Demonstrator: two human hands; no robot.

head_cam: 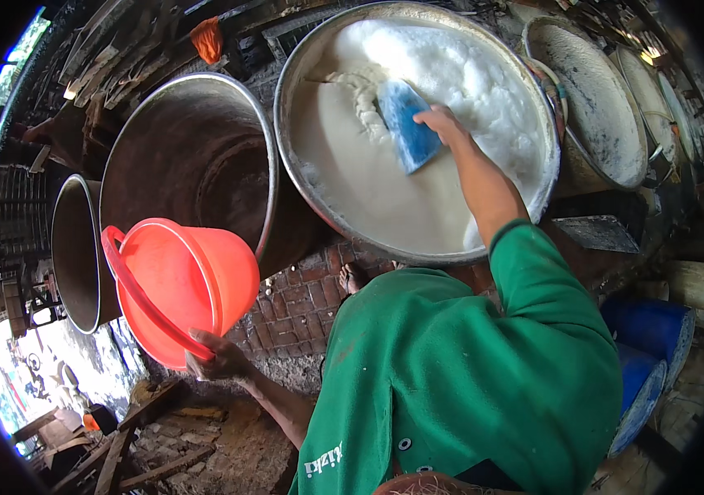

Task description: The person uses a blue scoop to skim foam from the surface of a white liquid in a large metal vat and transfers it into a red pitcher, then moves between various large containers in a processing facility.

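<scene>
My right hand (444, 125) grips a flat blue plastic scraper (410, 127), blurred and reaching over the large round vat (352, 240). Cloudy whitish liquid (364, 192) fills the vat, with thick white foam (463, 68) spread over its far and right side. Where the blade meets the surface, the foam is bunched into a ridge. My left hand (219, 359) is closed around the handle of a red plastic bucket (228, 278). The bucket is tipped with its mouth towards the left, and what I see of its inside holds nothing.
A deep metal drum (166, 148) stands left of the vat, a smaller drum (73, 253) beyond it. More large pans (593, 99) line the right. Blue plastic barrels (645, 334) lie at lower right. Red bricks (302, 309) pave the floor; planks (117, 458) lie at lower left.
</scene>
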